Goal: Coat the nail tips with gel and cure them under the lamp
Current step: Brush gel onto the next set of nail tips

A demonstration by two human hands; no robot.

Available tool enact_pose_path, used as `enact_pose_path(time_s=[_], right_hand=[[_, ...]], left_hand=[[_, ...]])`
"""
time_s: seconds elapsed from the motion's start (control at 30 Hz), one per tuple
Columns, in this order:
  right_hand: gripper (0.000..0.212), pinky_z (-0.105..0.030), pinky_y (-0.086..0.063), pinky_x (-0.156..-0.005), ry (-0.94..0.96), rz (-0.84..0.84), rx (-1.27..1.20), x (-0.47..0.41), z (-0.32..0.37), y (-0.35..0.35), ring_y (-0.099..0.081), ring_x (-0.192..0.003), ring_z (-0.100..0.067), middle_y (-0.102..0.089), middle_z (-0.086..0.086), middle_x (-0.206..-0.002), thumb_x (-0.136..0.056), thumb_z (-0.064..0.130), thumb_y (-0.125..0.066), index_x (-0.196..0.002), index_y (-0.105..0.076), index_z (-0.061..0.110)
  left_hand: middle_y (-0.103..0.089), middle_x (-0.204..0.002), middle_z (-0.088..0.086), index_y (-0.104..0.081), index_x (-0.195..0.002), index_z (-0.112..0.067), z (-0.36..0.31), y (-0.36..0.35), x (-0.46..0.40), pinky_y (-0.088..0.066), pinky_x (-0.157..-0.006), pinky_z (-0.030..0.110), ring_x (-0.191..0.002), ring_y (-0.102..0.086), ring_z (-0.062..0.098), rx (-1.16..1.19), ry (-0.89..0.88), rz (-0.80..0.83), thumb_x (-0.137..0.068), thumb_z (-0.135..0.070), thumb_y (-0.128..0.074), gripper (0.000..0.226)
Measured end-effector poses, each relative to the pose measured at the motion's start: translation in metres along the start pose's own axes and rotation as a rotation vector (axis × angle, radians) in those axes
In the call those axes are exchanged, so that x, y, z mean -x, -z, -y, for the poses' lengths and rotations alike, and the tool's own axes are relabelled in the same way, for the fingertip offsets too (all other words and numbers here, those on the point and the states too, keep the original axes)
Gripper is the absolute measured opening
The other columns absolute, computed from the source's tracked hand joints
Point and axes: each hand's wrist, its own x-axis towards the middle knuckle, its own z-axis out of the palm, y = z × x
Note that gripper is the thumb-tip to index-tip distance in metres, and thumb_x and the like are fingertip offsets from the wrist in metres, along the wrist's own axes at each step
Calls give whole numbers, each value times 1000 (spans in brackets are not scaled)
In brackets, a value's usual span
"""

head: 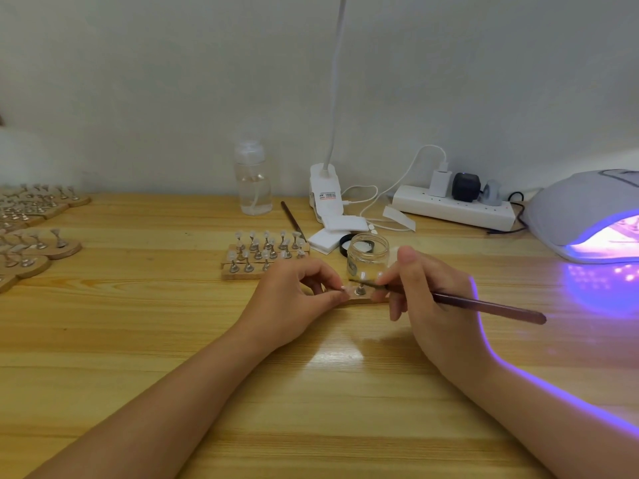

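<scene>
Head view, looking down on a wooden counter that fills the lower two thirds of the frame. At the right edge the curing lamp is lit, violet light spilling onto the wood; whether anything lies inside it cannot be told. At the far left, several wooden stands carry metal holders; their nail tips are too blurred to judge as coated or bare. At centre, a further stand of nail tips waits just behind the hands, apparently a batch yet to be done or finished, which cannot be settled from here.

The open gel jar stands just right of that stand, its black lid behind it. In front of the jar lies a small wooden base with one holder on it. The left hand has its fingers pinched together on a nail tip beside that holder. The right hand has its fingers closed around a brush, the tip pointing towards the nail tip.

Judgement: coating is under way, one piece at a time; curing of this piece remains.
</scene>
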Motion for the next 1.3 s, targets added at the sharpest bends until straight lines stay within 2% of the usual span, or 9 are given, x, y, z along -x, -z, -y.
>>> enact_pose_path(time_s=[0.17,0.27,0.43,0.53,0.67,0.83,1.0,1.1,1.3], right_hand=[[44,-17,-42,-42,-43,18,-15,1,1,-2,-49,-36,-4,-63,-6,-55,-89,40,-47,-58,-63,13],[39,-16,-43,-44,3,-4,27,0,-1,-1,-51,-39,-5,-64,-2,-57,-93,32,-47,-63,-63,14],[43,-16,-42,-41,-38,22,-16,1,0,-2,-49,-36,-4,-62,-7,-53,-86,41,-47,-57,-63,14],[38,-17,-44,-44,1,3,21,0,-2,-1,-53,-39,-7,-65,-3,-59,-88,35,-46,-64,-64,11],[40,-17,-43,-40,-74,22,-22,0,0,-2,-53,-35,-11,-64,-6,-53,-81,42,-47,-58,-64,14],[37,-12,-43,-45,-34,-3,-11,0,-2,-2,-58,-41,-9,-64,-5,-55,-85,33,-46,-65,-65,9],[42,-20,-46,-43,-10,19,9,1,-2,-2,-55,-39,-11,-64,-6,-56,-92,30,-46,-60,-64,10],[38,-16,-46,-48,-1,6,22,-1,-4,-2,-59,-44,-11,-64,-3,-59,-91,28,-45,-64,-64,9],[39,-20,-47,-47,6,14,39,1,-3,-2,-56,-41,-8,-64,-1,-58,-92,29,-45,-62,-64,12]], left_hand=[[-55,-53,-30,-61,-64,-29,0,0,0,-35,-50,4,-49,-46,-9,-7,13,8,-71,-13,-76,23],[-54,-51,-29,-61,-63,-31,1,0,-1,-35,-50,5,-49,-46,-8,-6,20,2,-70,-13,-76,25],[-53,-50,-29,-61,-63,-31,0,0,-1,-34,-51,5,-50,-46,-7,-14,26,5,-71,-14,-76,24],[-54,-51,-29,-61,-63,-31,0,0,-1,-34,-51,5,-51,-46,-7,-7,28,5,-71,-14,-76,24],[-53,-50,-28,-62,-64,-30,-1,0,0,-34,-50,6,-49,-46,-6,-8,32,11,-71,-14,-76,22],[-53,-47,-25,-62,-61,-29,0,0,-1,-34,-49,7,-48,-45,-5,2,41,-11,-70,-13,-76,24],[-53,-48,-26,-62,-63,-30,0,0,-1,-34,-48,6,-48,-45,-5,0,44,-1,-70,-13,-76,23],[-52,-46,-25,-62,-63,-28,1,0,-1,-33,-48,7,-46,-44,-3,12,47,0,-70,-13,-76,22],[-53,-48,-26,-61,-61,-31,1,0,-1,-33,-48,7,-47,-44,-3,5,42,-3,-70,-14,-76,25]])
